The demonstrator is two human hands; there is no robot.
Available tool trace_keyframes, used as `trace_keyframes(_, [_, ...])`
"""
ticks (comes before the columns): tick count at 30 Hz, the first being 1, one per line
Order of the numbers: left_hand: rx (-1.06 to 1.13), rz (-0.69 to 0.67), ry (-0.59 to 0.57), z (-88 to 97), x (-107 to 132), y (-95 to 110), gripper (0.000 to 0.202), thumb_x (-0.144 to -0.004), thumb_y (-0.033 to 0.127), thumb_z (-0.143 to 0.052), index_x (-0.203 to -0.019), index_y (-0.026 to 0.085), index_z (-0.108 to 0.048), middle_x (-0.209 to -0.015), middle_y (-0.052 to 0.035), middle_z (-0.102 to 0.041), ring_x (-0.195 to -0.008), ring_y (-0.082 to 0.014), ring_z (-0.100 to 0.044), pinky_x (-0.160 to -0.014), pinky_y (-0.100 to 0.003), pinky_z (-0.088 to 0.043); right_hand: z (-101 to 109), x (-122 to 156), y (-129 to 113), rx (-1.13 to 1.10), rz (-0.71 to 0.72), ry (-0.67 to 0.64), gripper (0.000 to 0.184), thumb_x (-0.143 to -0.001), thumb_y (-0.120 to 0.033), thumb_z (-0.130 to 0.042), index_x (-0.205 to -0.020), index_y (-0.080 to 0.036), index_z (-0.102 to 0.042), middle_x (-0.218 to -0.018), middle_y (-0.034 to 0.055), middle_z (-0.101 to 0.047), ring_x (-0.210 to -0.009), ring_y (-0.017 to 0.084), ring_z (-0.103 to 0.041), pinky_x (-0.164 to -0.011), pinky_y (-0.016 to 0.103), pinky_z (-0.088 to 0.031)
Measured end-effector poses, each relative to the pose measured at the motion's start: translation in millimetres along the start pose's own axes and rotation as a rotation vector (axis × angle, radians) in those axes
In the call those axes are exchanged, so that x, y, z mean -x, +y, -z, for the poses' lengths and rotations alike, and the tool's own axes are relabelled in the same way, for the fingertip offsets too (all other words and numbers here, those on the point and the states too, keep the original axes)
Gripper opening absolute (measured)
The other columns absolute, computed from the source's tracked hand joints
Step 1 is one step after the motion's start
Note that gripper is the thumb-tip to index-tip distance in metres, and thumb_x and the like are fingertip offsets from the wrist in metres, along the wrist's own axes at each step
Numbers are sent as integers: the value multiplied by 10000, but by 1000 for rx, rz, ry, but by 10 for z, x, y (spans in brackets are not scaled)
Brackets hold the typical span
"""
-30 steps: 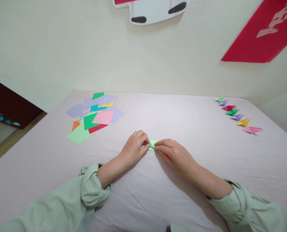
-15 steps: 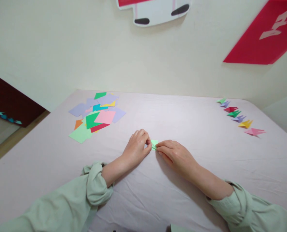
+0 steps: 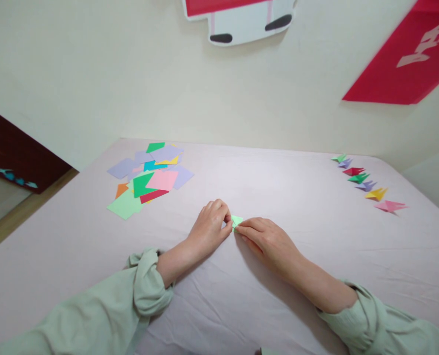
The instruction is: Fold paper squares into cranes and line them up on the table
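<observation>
A small folded piece of light green paper (image 3: 237, 220) lies at the middle of the cloth-covered table, between my two hands. My left hand (image 3: 212, 222) is closed, with thumb and forefinger pinching the paper's left edge. From the other side, my right hand (image 3: 269, 238) presses its fingertips together on the paper's lower right part. The fingertips hide some of the paper, so its full folded shape cannot be made out.
Loose coloured paper squares (image 3: 162, 180) lie in an overlapping heap at the left. Along the right stands a slanting row of several folded paper figures, among them a pink one (image 3: 390, 206) and a yellow one (image 3: 376, 194). A wall (image 3: 241, 98) rises behind the table (image 3: 260, 182).
My right fingertips have slid slightly left across the light green paper, and its visible outline looks more pointed. My left hand keeps its pinch. The whole view has shifted a little.
</observation>
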State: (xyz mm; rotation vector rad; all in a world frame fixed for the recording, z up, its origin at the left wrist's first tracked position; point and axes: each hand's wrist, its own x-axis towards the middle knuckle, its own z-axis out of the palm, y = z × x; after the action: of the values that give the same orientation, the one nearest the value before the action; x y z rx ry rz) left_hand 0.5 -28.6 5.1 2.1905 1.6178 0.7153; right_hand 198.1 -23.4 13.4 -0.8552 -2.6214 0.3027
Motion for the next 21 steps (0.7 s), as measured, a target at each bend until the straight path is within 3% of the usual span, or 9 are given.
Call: trace_keyframes(21, [-42,9,8,-4,15,17,87,-845,134,-528,-787,196,-511,-897,-39,-551,-871,-202,-505,-782,-345,-428,5,-6,-132,211,6,-63,188,-911,-110,-567,-1062,-176,-656,-991,79,-699,-923,218,-643,-794,360,-488])
